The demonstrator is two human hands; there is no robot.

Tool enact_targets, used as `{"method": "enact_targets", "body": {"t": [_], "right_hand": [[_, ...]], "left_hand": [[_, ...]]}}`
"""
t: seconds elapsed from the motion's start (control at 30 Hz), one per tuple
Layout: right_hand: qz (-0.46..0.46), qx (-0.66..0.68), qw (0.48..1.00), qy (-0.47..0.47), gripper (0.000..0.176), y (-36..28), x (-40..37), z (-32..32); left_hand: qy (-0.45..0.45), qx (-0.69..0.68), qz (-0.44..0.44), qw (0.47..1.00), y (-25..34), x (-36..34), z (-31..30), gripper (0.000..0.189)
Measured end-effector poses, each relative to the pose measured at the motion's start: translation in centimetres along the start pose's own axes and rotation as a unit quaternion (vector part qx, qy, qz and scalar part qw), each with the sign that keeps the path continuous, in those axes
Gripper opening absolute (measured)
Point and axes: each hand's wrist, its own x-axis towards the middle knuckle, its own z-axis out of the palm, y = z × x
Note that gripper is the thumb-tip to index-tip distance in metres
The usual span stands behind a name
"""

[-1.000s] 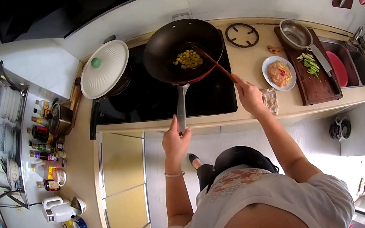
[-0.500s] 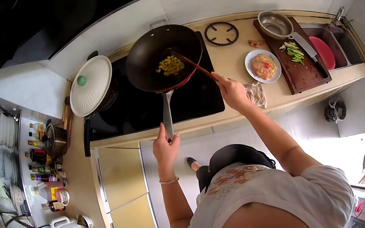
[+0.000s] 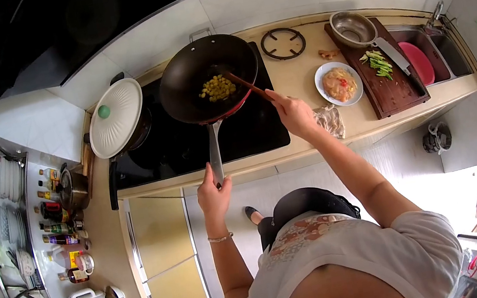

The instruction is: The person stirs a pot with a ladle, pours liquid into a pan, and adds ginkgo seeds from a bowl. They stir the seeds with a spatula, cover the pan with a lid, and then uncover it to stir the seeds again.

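My left hand (image 3: pixel 214 194) is closed around the end of the grey handle of a dark wok (image 3: pixel 189 81) that sits on the black stove. In my right hand (image 3: pixel 295 113) is the wooden handle of a spatula (image 3: pixel 250 87), whose far end reaches into the wok. That end is hard to make out against the dark metal. A small heap of yellow-green chopped pieces (image 3: pixel 217 89) lies at the bottom of the wok, just left of the spatula's tip.
A lidded pot (image 3: pixel 117 119) stands left of the wok. To the right are a plate of raw meat (image 3: pixel 338 83), a crumpled cloth (image 3: pixel 328 121), a burner ring (image 3: pixel 283 44) and a cutting board (image 3: pixel 390 95) with green slices, a knife (image 3: pixel 393 55) and a steel bowl (image 3: pixel 353 28).
The whole view has shifted slightly. Both hands keep their grips on the wok handle and the spatula, and the chopped pieces look much the same.
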Motion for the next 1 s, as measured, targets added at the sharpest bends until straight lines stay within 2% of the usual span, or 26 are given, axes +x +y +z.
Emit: {"method": "enact_targets", "body": {"t": [0.2, 0.5, 1.0], "right_hand": [[0.009, -0.037, 0.997, -0.064, 0.027, -1.3, 3.3, 0.1], [0.003, -0.091, 0.99, -0.112, 0.029, -2.7, 5.9, 1.9], [0.022, -0.096, 0.987, -0.13, 0.032, -3.0, 6.0, 2.0]], "left_hand": [[-0.007, -0.004, 0.011, 1.0, 0.0, 0.0, -0.2, 0.057], [0.003, -0.03, 0.013, 0.999, -0.4, -0.1, 0.2, 0.057], [-0.003, -0.023, 0.006, 1.0, 0.0, -0.1, -0.1, 0.058]]}}
